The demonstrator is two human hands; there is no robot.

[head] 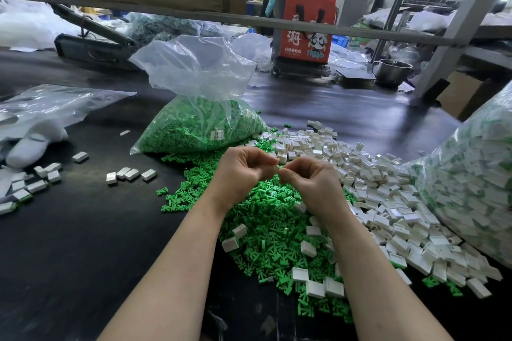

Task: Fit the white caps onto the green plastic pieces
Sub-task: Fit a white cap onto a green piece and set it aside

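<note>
My left hand and my right hand meet fingertip to fingertip above a loose heap of green plastic pieces on the black table. Both hands have curled fingers and pinch a small part between them; it is almost wholly hidden, so I cannot tell whether it is a cap or a green piece. A spread of white caps lies to the right of the green heap. A few white caps sit on top of the green pieces near me.
A clear bag of green pieces stands behind the heap. A large clear bag of capped pieces fills the right edge. Finished white pieces lie scattered at left near a white glove. A person sits at the back beside a red bag.
</note>
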